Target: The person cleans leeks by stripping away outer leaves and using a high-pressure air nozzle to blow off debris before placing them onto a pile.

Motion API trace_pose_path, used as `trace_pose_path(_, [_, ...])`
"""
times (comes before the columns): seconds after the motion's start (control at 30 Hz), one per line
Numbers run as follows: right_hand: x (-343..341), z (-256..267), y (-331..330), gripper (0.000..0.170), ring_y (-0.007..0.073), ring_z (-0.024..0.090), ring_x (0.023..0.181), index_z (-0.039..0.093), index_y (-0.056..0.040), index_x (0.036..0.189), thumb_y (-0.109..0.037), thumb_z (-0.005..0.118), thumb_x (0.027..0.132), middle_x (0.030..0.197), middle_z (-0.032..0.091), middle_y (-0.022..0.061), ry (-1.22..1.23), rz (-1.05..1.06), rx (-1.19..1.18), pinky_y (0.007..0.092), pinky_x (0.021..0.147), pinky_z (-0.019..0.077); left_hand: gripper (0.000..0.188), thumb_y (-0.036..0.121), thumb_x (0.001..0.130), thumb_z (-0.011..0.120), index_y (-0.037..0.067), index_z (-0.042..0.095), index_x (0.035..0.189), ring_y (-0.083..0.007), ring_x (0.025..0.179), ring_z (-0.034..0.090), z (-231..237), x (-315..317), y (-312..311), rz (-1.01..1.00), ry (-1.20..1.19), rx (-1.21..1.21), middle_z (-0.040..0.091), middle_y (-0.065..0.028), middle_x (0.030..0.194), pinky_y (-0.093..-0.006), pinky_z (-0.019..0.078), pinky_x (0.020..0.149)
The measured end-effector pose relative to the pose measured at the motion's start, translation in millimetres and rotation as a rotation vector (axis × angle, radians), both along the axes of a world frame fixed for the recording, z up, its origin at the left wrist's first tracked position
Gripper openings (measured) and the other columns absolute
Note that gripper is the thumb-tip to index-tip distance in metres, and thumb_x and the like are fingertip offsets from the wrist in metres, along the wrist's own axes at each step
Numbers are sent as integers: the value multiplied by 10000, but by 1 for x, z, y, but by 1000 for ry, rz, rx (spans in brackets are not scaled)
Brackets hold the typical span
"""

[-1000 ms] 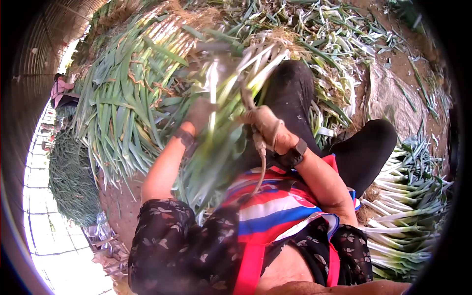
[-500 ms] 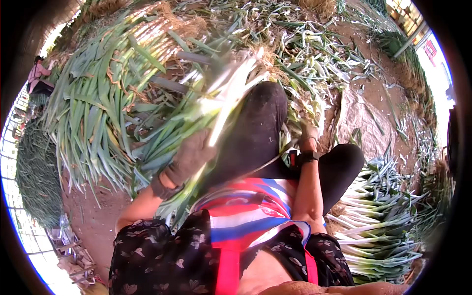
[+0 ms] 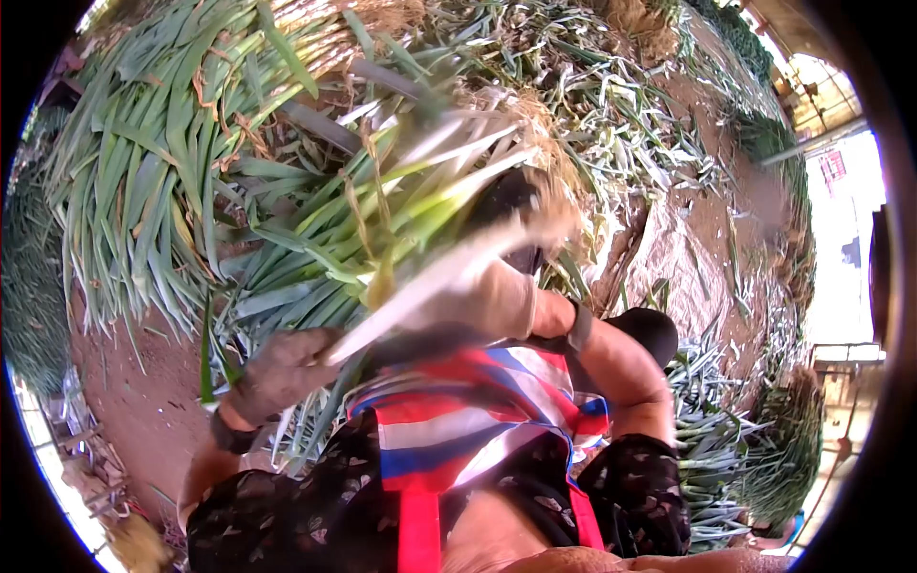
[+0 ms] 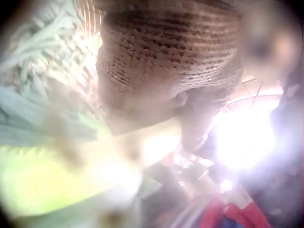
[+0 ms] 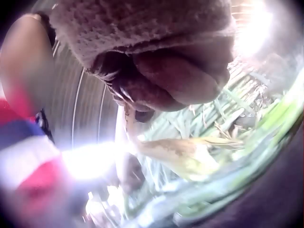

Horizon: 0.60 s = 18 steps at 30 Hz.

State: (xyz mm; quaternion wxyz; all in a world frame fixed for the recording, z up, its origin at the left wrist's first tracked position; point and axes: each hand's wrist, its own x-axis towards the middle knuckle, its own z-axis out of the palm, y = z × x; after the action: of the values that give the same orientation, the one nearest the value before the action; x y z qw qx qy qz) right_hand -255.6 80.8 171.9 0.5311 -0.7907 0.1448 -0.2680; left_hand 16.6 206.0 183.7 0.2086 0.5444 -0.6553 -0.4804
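A leek (image 3: 430, 286) with a white stalk slants across the front of my body, its root end blurred at the upper right. My gloved left hand (image 3: 287, 372) grips its lower left end. My gloved right hand (image 3: 492, 301) is at the stalk's middle, fingers curled in against it in the right wrist view. A yellowish, withered outer leaf (image 5: 183, 154) hangs by a thin strip from below those fingers. The left wrist view shows the left glove (image 4: 166, 66) close over a pale stalk (image 4: 147, 142), much of it washed out by glare.
Loose leeks (image 3: 315, 239) lie beside my leg, with a big leek heap (image 3: 143, 162) at the left. Leaf trimmings (image 3: 611, 105) litter the ground ahead. A pale sheet (image 3: 683, 253) and more leeks (image 3: 712, 449) lie at the right.
My right hand first held a nozzle on a thin hose, then dropped beside my knee; now it is up at the leek. My left hand moved down and left with the leek.
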Motion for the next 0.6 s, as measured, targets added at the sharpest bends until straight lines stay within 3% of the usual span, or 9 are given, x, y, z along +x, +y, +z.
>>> trace_pose_path(0.03, [-10,-8,2,266,140,623,852,663,-83,1135,-203,612,904,987,669,62,322,25,-46,285,706,512,244,96,757,699,-37,639,953,-250,698,617,8,12,3,-19,-82,-37,647,-159,821,-345,473,620])
trace_pose_path(0.13, [-58,-53,-46,357,154,613,910,572,-28,1248,-235,518,961,1074,638,98,-70,345,431,288,828,507,237,75,752,690,-42,637,950,-257,699,613,-7,42,7,-5,-9,-176,652,-175,846,-348,471,638])
trace_pose_path(0.17, [-63,-32,-76,321,159,610,882,585,-39,1208,-213,528,945,1039,638,87,86,270,175,287,792,506,241,83,774,689,-47,634,970,-244,707,610,-9,42,7,40,37,-114,649,-166,852,-341,470,637])
trace_pose_path(0.27, [-62,51,-177,219,173,603,796,623,-71,1090,-149,557,896,936,638,55,1147,-142,-1201,285,683,502,256,105,842,684,-59,627,1030,-207,733,599,-11,38,7,170,161,74,641,-140,869,-321,467,634])
trace_pose_path(0.3, [-67,68,-217,190,178,600,767,636,-81,1051,-127,566,880,901,638,44,1328,-224,-1368,284,647,500,208,25,817,682,-60,624,998,-172,716,584,-4,26,-2,278,212,120,632,-106,840,-301,464,624])
trace_pose_path(0.33, [-73,82,-255,213,191,601,788,631,-75,1064,-152,580,871,918,639,53,1405,-347,-1395,292,664,501,183,-55,792,680,-61,622,966,-138,698,569,3,14,-11,389,268,158,623,-71,812,-281,461,614])
trace_pose_path(0.43, [-113,113,-331,308,228,605,848,616,-58,1103,-227,619,846,970,640,83,1491,-785,-1124,314,714,503,293,89,726,752,-35,652,973,-111,654,582,16,30,-16,499,472,224,631,-59,739,-280,476,579])
trace_pose_path(0.5, [-146,122,-345,382,253,608,889,606,-47,1130,-277,646,828,1004,641,102,1517,-914,-991,329,748,504,213,162,743,692,-12,658,861,-112,537,551,-21,59,6,464,38,-56,602,-45,641,-261,457,510])
trace_pose_path(0.6, [-158,118,-346,498,291,612,949,591,-29,1169,-352,685,803,1055,643,131,1531,-980,-865,352,798,506,154,130,801,635,-23,632,811,-107,541,551,-3,48,9,462,121,89,600,-36,698,-259,442,481])
